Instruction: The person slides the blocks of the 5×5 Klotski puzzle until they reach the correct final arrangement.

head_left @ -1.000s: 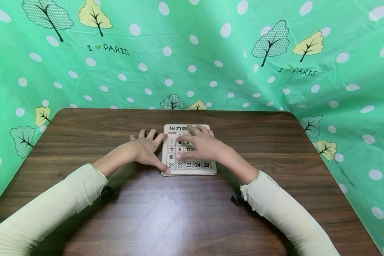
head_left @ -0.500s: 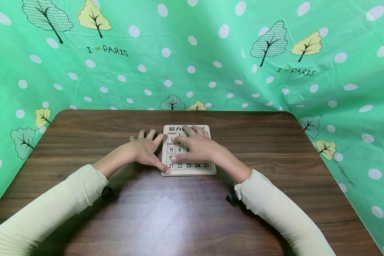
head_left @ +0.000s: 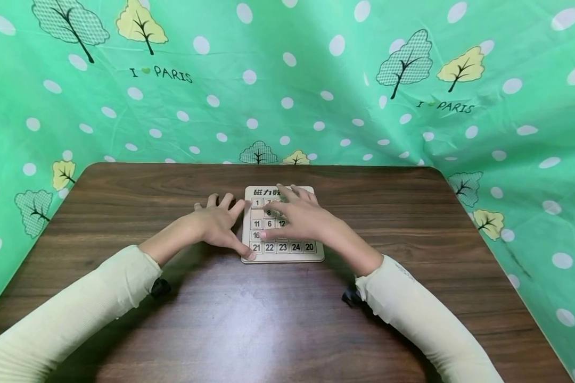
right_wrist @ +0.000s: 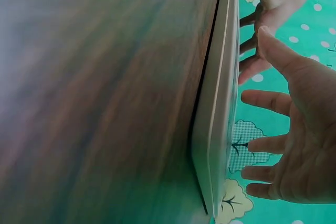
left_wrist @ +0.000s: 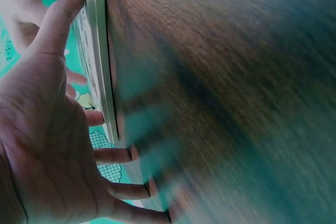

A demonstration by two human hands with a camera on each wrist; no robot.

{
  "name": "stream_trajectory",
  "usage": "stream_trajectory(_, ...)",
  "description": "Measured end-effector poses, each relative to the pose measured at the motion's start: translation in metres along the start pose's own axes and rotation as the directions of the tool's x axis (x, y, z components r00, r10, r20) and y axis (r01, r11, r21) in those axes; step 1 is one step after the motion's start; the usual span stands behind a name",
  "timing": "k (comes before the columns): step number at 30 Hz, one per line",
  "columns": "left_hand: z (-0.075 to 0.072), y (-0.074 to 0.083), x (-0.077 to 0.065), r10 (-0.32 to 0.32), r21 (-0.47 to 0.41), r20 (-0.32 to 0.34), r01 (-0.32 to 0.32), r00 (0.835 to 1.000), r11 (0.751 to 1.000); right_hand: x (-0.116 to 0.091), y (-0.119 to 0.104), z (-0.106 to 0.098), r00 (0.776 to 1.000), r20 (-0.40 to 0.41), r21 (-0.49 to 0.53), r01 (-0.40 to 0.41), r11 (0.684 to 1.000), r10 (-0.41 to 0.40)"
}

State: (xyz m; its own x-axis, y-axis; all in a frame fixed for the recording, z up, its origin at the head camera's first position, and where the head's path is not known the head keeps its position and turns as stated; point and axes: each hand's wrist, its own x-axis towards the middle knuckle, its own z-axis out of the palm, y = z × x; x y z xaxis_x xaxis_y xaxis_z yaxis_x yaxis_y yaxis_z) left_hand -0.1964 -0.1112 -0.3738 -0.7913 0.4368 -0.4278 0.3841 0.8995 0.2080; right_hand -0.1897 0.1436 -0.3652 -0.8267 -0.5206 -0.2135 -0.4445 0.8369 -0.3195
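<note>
A pale sliding number puzzle (head_left: 282, 258) lies flat mid-table, its tiles printed with black numerals. Tile 1 (head_left: 257, 202) occupies the top-left slot, and a bare slot (head_left: 257, 213) shows directly below it. My left hand (head_left: 216, 224) is spread along the puzzle's left side; its thumb rests on the lower-left corner and its index finger reaches the frame's edge. Over the right and middle tiles, my right hand (head_left: 303, 218) is held with fingers extended, hiding several of them. The right wrist view shows its fingers (right_wrist: 265, 144) straight, above the puzzle's face.
The brown wood-grain table (head_left: 249, 319) has a far edge against a green dotted curtain (head_left: 287, 80) printed with trees. A sleeve covers each forearm, with a small black device (head_left: 160, 288) under the left wrist and another black device (head_left: 352, 297) under the right.
Tile 1 has slid up from the second row into the top-left slot, leaving the gap below it. The right hand shifted left, then slightly back. The left hand stayed put.
</note>
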Motion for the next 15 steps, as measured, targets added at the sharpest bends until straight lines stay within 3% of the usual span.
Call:
stream_trajectory(7,-0.001,0.001,-0.001,-0.003,0.002,-0.006,0.003,1.000,1.000,-0.017,0.006,-0.002,1.000,-0.006,-0.010,0.013,1.000,-0.013)
stream_trajectory(15,-0.002,0.002,0.001,0.004,0.015,-0.006,-0.004,1.000,1.000,-0.010,0.005,0.004,0.999,0.018,-0.011,0.037,0.999,-0.036)
